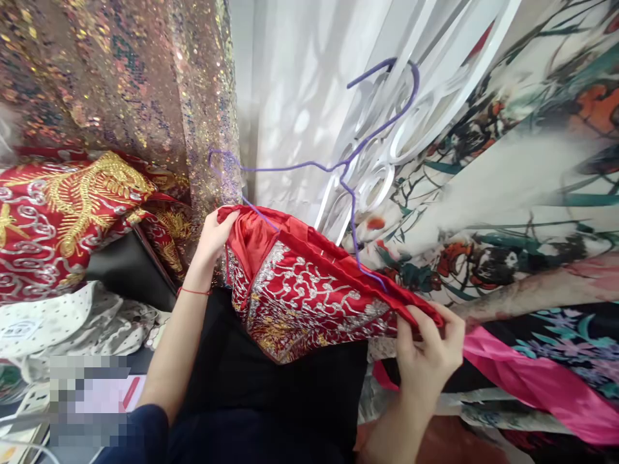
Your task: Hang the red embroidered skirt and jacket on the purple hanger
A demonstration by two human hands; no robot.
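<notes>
A red satin garment [309, 290] with silver and gold embroidery hangs between my two hands. My left hand [215, 235] pinches its upper left edge, fingers closed on the cloth. My right hand [428, 351] grips its lower right edge, fingers curled over the red hem. A purple wire hanger [338, 169] sits inside the top of the garment, its hook up at the right and its left end poking out above my left hand. Black cloth [271, 380] lies below the garment.
Sequinned fabric [145, 71] hangs at the upper left. A red and gold embroidered piece [62, 212] lies at the left. Floral printed cloth [532, 193] and pink satin [536, 380] fill the right. A white ornamental frame [401, 129] stands behind the hanger.
</notes>
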